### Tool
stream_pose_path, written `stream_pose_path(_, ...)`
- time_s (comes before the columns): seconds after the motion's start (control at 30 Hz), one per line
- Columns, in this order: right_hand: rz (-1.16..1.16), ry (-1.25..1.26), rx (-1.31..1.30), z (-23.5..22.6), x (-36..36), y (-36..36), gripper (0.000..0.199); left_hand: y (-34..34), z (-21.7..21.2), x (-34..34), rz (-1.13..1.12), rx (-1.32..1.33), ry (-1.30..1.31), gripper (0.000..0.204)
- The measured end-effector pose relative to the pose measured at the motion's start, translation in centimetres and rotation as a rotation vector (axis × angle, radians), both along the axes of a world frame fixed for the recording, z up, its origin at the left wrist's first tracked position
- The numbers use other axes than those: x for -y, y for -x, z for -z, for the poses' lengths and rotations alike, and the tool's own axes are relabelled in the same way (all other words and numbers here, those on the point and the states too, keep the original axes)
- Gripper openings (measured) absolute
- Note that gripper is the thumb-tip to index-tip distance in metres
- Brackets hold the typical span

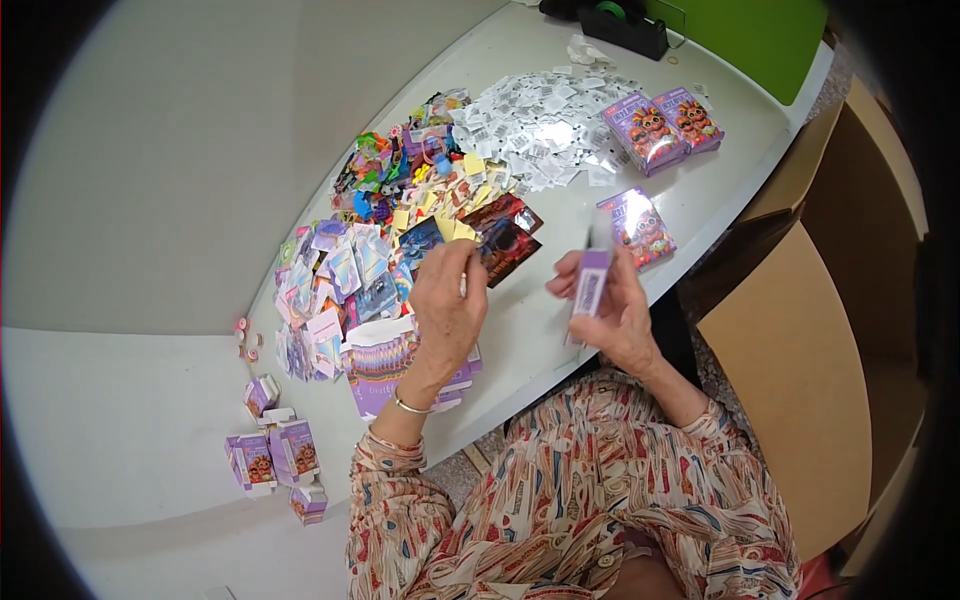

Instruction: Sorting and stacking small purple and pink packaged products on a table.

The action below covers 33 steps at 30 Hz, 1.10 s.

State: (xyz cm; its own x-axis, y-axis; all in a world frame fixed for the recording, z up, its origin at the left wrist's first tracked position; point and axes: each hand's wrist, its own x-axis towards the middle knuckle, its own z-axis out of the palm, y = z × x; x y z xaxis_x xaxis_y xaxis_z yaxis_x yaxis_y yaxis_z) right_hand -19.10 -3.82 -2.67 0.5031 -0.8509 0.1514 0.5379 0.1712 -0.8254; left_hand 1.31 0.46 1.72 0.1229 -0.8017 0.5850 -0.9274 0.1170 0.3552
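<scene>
My right hand (612, 312) grips a small purple carton (592, 278), held upright on its narrow side above the white table's (150, 440) front edge. My left hand (447, 300) hovers a little to the left with fingers curled, pinching something small and pale at the fingertips; what it is cannot be made out. Just beyond my left hand lie dark shiny card packs (505, 235) and a stack of flat purple box blanks (380, 365).
Heaps of holographic cards (335, 275), colourful small toys (400, 160) and white paper slips (540, 125) cover the table's middle. Finished purple boxes sit at far right (660, 128), one near my right hand (640, 225), several at the left (275, 455). Cardboard cartons (800, 370) stand right. A tape dispenser (625, 25) sits far back.
</scene>
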Motion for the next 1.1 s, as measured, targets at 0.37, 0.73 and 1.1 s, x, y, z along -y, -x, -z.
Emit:
stream_pose_path(0.37, -0.127, -0.118, 0.051, 1.7, 0.2, -0.9, 0.080, 3.4, 0.1, -2.0, 0.067, -1.006, -0.461, 0.016)
stream_pose_path(0.73, -0.100, -0.219, 0.110, 2.0, 0.2, -1.1, 0.078, 4.2, 2.1, -2.0, 0.058, -1.136, -0.452, 0.020)
stream_pose_path(1.1, -0.157, -0.292, 0.154, 2.4, 0.7, -0.9, 0.082, 5.3, 3.8, -1.6, 0.045, -0.996, -0.292, 0.014)
